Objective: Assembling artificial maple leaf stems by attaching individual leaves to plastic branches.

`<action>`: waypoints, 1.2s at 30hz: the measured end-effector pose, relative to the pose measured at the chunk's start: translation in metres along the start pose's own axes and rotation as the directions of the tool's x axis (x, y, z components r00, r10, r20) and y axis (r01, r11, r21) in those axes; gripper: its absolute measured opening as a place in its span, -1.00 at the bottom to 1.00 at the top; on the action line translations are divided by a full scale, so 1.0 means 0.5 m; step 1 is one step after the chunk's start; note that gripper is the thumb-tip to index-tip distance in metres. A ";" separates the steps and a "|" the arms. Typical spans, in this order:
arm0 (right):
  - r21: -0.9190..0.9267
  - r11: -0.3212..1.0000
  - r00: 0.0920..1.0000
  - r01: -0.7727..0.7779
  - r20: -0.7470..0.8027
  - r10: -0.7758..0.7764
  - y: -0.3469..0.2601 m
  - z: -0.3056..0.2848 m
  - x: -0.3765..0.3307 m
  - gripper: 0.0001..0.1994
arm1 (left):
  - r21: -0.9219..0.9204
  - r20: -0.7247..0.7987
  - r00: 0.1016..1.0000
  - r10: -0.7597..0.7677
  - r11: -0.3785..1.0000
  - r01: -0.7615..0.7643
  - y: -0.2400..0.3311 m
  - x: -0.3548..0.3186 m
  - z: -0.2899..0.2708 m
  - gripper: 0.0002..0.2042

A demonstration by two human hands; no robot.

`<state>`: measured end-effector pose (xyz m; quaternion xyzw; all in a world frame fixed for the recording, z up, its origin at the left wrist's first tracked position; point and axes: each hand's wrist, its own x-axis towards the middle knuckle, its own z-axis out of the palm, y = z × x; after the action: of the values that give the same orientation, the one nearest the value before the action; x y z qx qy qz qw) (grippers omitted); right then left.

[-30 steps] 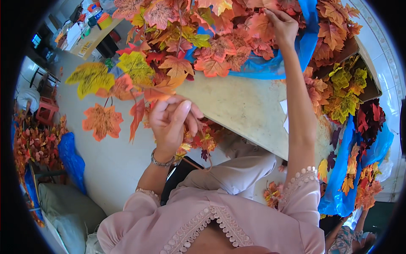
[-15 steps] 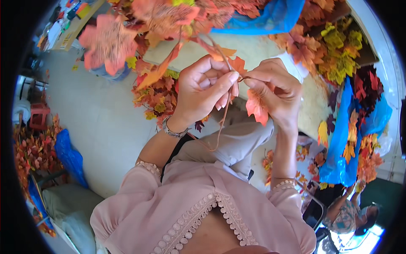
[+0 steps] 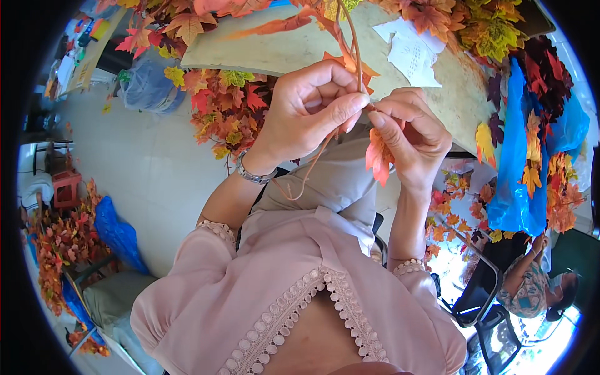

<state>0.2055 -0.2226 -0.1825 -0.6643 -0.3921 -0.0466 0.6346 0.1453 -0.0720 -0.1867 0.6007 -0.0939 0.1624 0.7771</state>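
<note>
Since 1 second ago, the right hand (image 3: 412,134) has come back from the leaf pile at the upper edge to meet the left hand (image 3: 315,106) at a brown stem (image 3: 357,56). Over the last 0.5 seconds the 2 hands have barely shifted in the view; the pile has mostly slid out past the top, and a torn white paper (image 3: 412,56) now shows more fully.

Largest is the pale worktop (image 3: 250,53), running across beyond the hands. A leaf heap (image 3: 65,240) fills the far left, and blue plastic (image 3: 512,162) hangs at the right, near a seated co-worker (image 3: 528,287). A leaf bunch (image 3: 225,112) in red, orange and yellow hangs at the worktop's near edge, left of the hands.

The left hand is pinched on the stem, which rises above its fingers and trails in a loop below. The right hand is narrowed too, thumb against forefinger, just beside the left fingertips — exactly where they meet is partly hidden. Smallest, an orange-pink leaf (image 3: 378,156) hangs tip-down below the right thumb, held at its upper end.
</note>
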 end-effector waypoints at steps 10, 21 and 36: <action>-0.069 0.998 1.000 0.007 0.023 -0.006 0.004 -0.016 -0.012 -0.90 | 0.003 0.076 0.987 -0.144 0.990 0.144 0.009 -0.001 0.002 -0.91; -0.075 0.997 0.999 -0.030 0.015 0.031 0.012 -0.009 -0.010 -0.90 | -0.083 0.045 0.989 -0.144 0.986 0.147 -0.002 0.003 -0.014 -0.93; -0.088 0.995 0.998 -0.054 0.010 0.055 0.010 0.002 -0.011 -0.90 | 0.065 0.039 0.997 -0.067 0.996 0.064 -0.020 -0.005 -0.003 -0.93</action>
<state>0.2040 -0.2238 -0.1898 -0.7023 -0.3754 -0.0423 0.6034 0.1465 -0.0729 -0.1969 0.6311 -0.0850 0.1271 0.7605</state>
